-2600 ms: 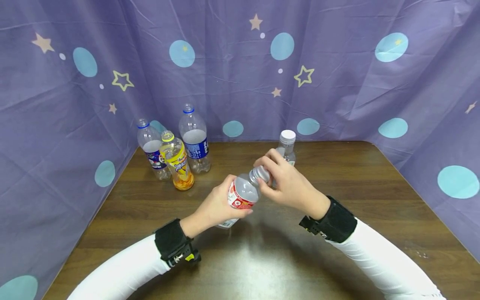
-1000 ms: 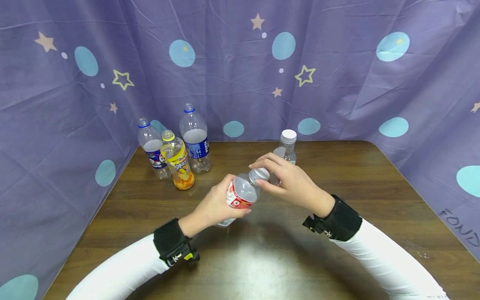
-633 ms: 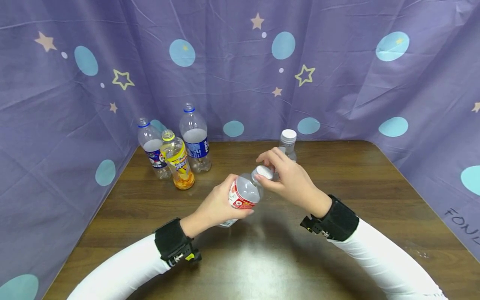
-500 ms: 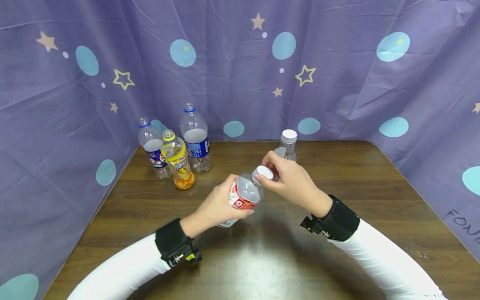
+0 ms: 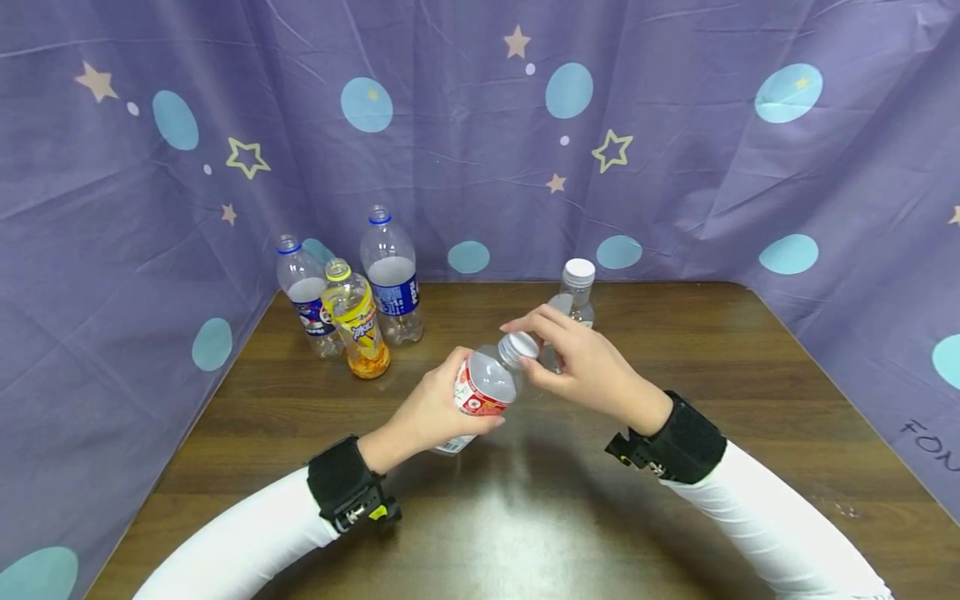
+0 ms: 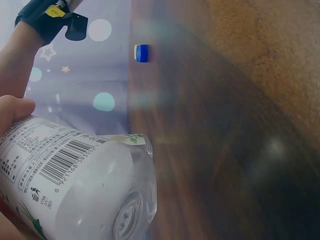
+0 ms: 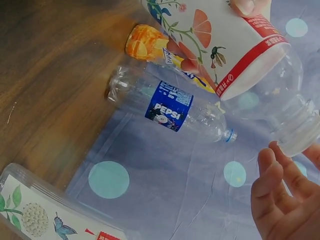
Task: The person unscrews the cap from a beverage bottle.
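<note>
We see the left hand at the left edge, gripping a clear bottle around its white label, where we can read a barcode. The bottle's ridged base is turned partly toward us. Above, we make out the right wrist in a black band, a purple curtain with pale blue dots, and a small blue piece, edged yellow, on the brown tabletop.
</note>
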The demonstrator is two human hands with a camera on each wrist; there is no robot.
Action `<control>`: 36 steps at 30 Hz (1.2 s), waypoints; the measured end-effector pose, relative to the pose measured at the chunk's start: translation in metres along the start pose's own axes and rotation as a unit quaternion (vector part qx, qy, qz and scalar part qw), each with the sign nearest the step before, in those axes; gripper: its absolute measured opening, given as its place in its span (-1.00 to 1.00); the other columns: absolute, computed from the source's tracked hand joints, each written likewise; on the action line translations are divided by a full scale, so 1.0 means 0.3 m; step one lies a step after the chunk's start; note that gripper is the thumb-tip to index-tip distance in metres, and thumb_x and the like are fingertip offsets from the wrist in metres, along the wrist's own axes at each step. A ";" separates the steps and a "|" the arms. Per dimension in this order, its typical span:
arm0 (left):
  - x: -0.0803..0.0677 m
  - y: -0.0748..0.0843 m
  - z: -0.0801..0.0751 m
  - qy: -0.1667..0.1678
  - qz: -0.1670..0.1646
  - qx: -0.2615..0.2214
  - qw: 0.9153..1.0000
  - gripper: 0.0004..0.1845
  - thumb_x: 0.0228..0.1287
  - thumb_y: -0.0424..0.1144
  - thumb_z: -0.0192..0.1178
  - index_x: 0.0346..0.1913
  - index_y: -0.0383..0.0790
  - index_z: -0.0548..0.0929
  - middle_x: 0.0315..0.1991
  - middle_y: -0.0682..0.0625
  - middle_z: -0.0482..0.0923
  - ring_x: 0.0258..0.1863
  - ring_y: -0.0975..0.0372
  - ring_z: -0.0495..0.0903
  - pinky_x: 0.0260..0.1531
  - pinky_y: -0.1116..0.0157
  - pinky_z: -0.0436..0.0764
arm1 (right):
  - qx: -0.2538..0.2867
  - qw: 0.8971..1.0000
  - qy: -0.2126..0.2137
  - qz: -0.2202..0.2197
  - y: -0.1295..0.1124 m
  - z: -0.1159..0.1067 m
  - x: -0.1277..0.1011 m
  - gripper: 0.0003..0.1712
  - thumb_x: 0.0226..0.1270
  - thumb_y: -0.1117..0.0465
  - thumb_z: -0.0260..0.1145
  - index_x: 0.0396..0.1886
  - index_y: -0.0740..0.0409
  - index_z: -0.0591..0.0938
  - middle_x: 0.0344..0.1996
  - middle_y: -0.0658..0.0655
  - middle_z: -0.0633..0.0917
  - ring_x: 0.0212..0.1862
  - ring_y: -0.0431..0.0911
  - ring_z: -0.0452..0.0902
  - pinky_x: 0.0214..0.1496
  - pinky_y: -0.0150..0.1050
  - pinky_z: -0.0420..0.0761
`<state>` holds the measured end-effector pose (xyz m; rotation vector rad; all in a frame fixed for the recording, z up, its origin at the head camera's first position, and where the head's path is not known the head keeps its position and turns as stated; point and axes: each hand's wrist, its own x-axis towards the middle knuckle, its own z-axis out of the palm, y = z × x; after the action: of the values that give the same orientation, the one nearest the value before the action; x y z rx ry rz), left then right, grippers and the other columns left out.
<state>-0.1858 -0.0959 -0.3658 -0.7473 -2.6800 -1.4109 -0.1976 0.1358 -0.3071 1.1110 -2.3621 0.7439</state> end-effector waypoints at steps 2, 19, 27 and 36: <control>0.000 0.001 0.000 -0.001 0.000 -0.002 1.000 -0.25 -0.20 -0.07 0.56 0.10 -0.04 0.39 -0.22 0.12 0.62 -0.30 0.32 0.61 -0.27 0.32 0.60 | 0.003 1.000 0.003 -0.003 -0.001 0.002 -0.001 -0.60 0.24 0.09 0.27 0.10 -0.12 0.57 -0.09 -0.14 0.57 -0.47 -0.33 0.31 -0.50 -0.42 0.40; -0.006 0.016 0.011 -0.007 0.019 0.007 1.000 -0.23 -0.21 -0.07 0.57 0.10 -0.04 0.39 -0.17 0.15 0.61 -0.24 0.34 0.60 -0.20 0.33 0.60 | -0.018 0.996 0.048 0.075 -0.015 0.022 0.013 -0.65 0.17 -0.02 0.37 -0.17 0.04 0.51 -0.34 -0.07 0.53 -0.40 -0.27 0.41 -0.47 -0.37 0.42; -0.005 0.015 0.011 -0.005 0.019 0.010 1.000 -0.24 -0.22 -0.06 0.57 0.09 -0.04 0.39 -0.18 0.14 0.61 -0.25 0.35 0.60 -0.22 0.34 0.60 | -0.044 0.991 0.022 0.127 -0.017 0.016 0.007 -0.60 0.15 -0.13 0.37 -0.42 -0.01 0.40 -0.71 -0.11 0.32 -0.64 -0.27 0.27 -0.62 -0.33 0.24; 0.004 0.004 0.007 0.001 0.008 0.010 1.000 -0.23 -0.23 -0.07 0.58 0.10 -0.03 0.39 -0.22 0.12 0.62 -0.29 0.33 0.61 -0.27 0.33 0.60 | -0.012 0.998 0.002 0.059 0.002 -0.011 0.003 -0.69 0.17 0.01 0.38 -0.10 -0.11 0.58 -0.43 -0.17 0.56 -0.50 -0.34 0.41 -0.49 -0.39 0.43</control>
<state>-0.1859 -0.0932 -0.3657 -0.7633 -2.6755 -1.3797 -0.1981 0.1376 -0.3043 0.9655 -2.4440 0.7552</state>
